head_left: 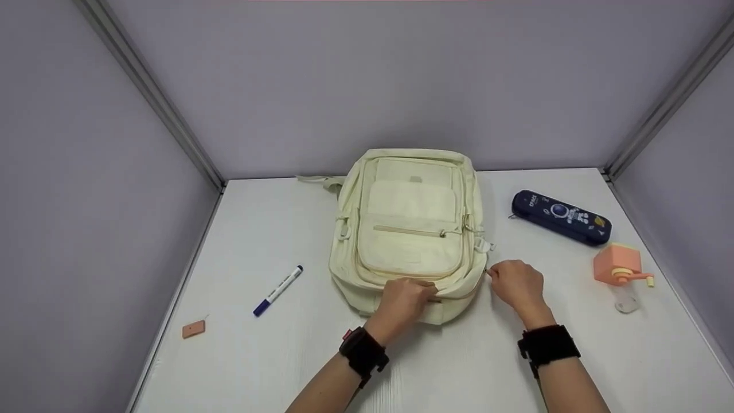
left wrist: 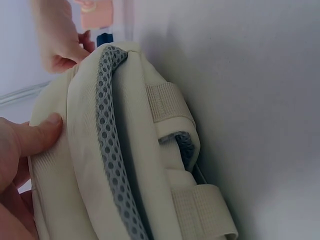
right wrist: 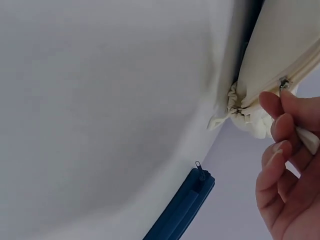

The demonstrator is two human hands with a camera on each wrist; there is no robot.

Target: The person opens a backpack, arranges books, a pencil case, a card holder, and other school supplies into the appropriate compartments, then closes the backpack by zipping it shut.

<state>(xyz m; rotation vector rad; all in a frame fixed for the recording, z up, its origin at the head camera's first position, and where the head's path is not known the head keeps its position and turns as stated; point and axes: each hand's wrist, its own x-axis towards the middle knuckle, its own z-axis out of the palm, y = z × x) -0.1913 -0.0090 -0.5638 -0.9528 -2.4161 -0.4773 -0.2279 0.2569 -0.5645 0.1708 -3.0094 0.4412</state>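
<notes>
A cream backpack point(head_left: 413, 252) lies on the white table, front pocket side up. My left hand point(head_left: 403, 301) grips its near end; in the left wrist view the thumb point(left wrist: 47, 132) presses on the cream fabric, beside a grey mesh strip point(left wrist: 111, 135). At the bag's right side, my right hand point(head_left: 518, 285) pinches a small zipper pull between thumb and forefinger. In the right wrist view the metal zipper slider point(right wrist: 284, 83) sits on the zipper line right at those fingertips. The other fingers of that hand are curled, with a whitish piece point(right wrist: 307, 140) showing among them.
Back right lies a navy pencil case point(head_left: 562, 218) with a space print. Nearer stands a pink-orange box with a crank point(head_left: 618, 265), a clear round piece point(head_left: 626, 304) before it. On the left are a marker point(head_left: 278, 291) and a small brown block point(head_left: 194, 329). Grey panels point(head_left: 367, 80) enclose the table.
</notes>
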